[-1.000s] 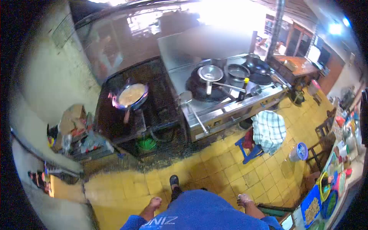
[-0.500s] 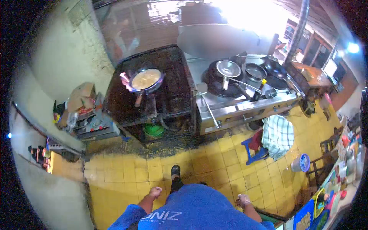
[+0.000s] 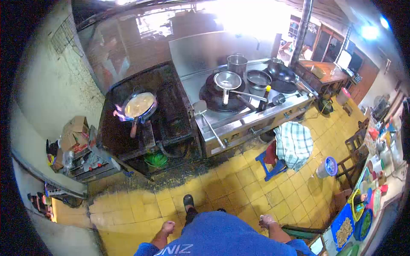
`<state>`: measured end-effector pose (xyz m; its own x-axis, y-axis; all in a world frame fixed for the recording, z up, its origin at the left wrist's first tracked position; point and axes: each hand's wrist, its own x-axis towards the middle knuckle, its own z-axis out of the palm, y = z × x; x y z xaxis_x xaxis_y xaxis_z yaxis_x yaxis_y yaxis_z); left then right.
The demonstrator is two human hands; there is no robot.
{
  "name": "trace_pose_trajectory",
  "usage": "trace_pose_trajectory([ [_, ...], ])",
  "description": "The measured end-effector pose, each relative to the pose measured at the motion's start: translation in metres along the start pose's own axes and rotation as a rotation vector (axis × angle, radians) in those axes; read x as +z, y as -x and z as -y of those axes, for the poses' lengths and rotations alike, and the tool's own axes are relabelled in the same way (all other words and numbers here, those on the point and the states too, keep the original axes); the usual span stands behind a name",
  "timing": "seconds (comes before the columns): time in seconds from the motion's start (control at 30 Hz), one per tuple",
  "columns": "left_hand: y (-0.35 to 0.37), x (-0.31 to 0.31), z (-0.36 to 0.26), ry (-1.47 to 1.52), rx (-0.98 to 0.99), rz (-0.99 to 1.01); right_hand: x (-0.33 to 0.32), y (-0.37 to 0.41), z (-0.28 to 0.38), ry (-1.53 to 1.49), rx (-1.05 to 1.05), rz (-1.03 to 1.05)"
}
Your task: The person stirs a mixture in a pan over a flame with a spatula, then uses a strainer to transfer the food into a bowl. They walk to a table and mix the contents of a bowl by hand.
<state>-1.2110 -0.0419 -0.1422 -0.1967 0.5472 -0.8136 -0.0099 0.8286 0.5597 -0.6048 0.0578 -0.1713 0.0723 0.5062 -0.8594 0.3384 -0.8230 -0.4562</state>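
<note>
Left hand, right hand hang above yellow tile floor.

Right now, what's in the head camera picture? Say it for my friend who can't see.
A person in a blue shirt stands on yellow floor tiles, left hand and right hand at their sides, facing a pan over a flame on a dark stove. A steel stove with more pans stands right of it.

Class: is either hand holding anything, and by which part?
Nothing is held; the left hand and right hand hang empty beside the blue shirt.
</note>
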Motion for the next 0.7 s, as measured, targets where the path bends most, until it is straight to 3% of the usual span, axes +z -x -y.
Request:
trace_pose_trajectory([
  [0.13,-0.008,-0.005,0.003,0.176,-0.097,0.044,0.001,0.02,0.013,-0.159,0.092,-0.005],
  [0.27,0.016,0.006,-0.019,0.161,-0.045,0.077,-0.001,0.017,0.015,-0.156,0.144,0.018],
  [0.33,0.028,0.016,-0.031,-0.077,-0.03,-0.142,-0.001,0.02,0.013,-0.111,0.131,0.021],
  [0.37,0.029,0.014,-0.032,-0.079,-0.027,-0.142,0.0,0.021,0.014,-0.113,0.13,0.021],
  [0.43,0.025,0.008,-0.025,-0.036,0.004,-0.003,0.001,0.019,0.011,-0.119,0.134,-0.001],
  [0.57,0.012,0.006,-0.018,-0.107,-0.032,-0.05,-0.002,0.023,0.015,-0.078,0.109,0.015],
  [0.63,0.008,-0.001,-0.014,0.041,-0.085,0.054,-0.006,0.037,0.028,0.203,0.023,0.051],
  [0.7,-0.002,-0.002,-0.004,0.065,-0.095,0.043,-0.004,0.008,0.006,0.134,0.045,0.051],
])
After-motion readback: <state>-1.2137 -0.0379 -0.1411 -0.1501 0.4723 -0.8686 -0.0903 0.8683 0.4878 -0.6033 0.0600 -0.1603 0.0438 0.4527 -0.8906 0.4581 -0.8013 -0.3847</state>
